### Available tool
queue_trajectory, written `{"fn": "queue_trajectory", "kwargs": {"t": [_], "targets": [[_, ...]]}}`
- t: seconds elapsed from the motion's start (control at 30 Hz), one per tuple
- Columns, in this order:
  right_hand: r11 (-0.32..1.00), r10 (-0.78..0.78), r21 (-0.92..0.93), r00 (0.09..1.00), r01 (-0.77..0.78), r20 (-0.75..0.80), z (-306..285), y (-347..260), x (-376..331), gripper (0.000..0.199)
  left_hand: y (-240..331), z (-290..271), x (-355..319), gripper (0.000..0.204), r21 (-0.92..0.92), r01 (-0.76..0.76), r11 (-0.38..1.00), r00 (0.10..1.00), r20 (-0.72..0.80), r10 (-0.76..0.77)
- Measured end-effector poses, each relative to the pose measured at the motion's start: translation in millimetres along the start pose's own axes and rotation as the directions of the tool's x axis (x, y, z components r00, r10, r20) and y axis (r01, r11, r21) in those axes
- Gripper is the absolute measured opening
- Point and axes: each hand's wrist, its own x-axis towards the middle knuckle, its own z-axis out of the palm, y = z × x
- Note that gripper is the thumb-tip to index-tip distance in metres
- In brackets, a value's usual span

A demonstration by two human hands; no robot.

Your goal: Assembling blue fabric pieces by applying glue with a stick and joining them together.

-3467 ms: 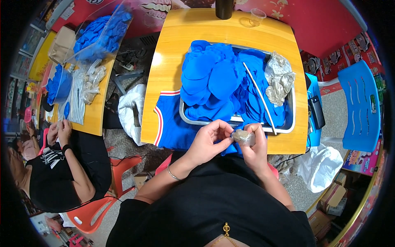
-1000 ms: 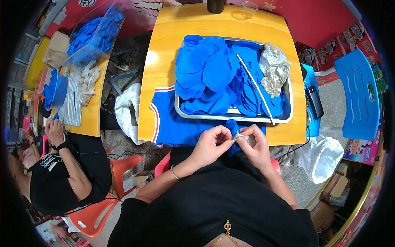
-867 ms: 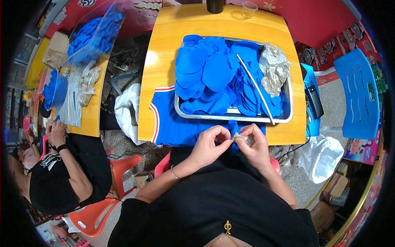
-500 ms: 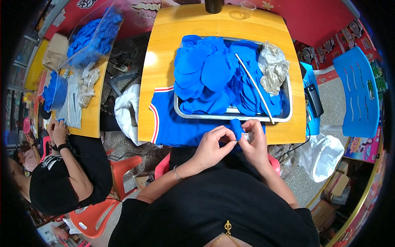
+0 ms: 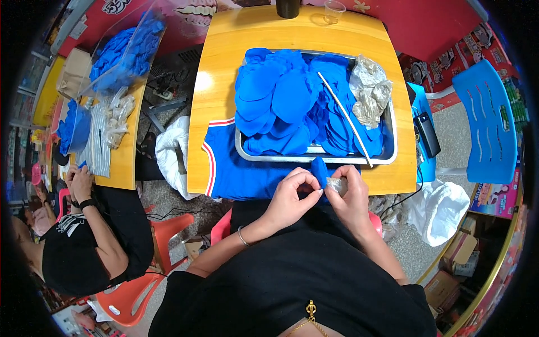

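yellow table, a metal tray of blue oval pieces within easy reach

the tray stands toward the table's right, presumably so the heap sits just beyond the hands. a blue garment with red-and-white trim lies at the near left. a crumpled plastic bag fills the tray's far right corner. the right hand is closed around a plastic-wrapped lump, likely to steady it; the left hand pinches, seemingly on the low edge of a single blue piece between both hands, near the tray
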Motion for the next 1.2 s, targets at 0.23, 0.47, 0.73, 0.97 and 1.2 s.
{"fn": "queue_trajectory", "kwargs": {"t": [0.23, 0.47, 0.73, 0.97, 1.2], "targets": [[0.985, -0.167, 0.078, 0.972, 0.156, 0.165, -15.3, -11.9, 5.7, 0.028, -2.4, -4.4, -1.4, 0.007, -0.075, 0.076, 0.994, 0.997, 0.002, -0.076], [0.991, -0.137, 0.034, 0.977, 0.133, 0.166, -21.1, -29.8, 5.6, 0.030, -8.2, -3.2, -0.4, 0.008, -0.262, 0.102, 0.960, 0.991, -0.055, -0.120], [0.992, -0.122, -0.012, 0.986, 0.124, 0.114, -18.2, -25.3, 3.4, 0.019, 6.6, 1.0, -1.0, 0.008, -0.269, 0.192, 0.944, 0.981, 0.028, -0.192], [0.986, -0.153, -0.066, 0.988, 0.153, 0.010, -8.7, -12.4, 5.8, 0.024, -1.0, 2.3, -1.3, 0.008, 0.001, 0.059, 0.998, 0.998, 0.019, -0.059], [0.940, -0.014, 0.339, 0.987, -0.042, 0.161, -15.3, -3.0, 1.1, 0.029, 2.9, 0.5, -2.7, 0.004, -0.681, 0.387, 0.622, 0.921, 0.254, -0.295]]}}
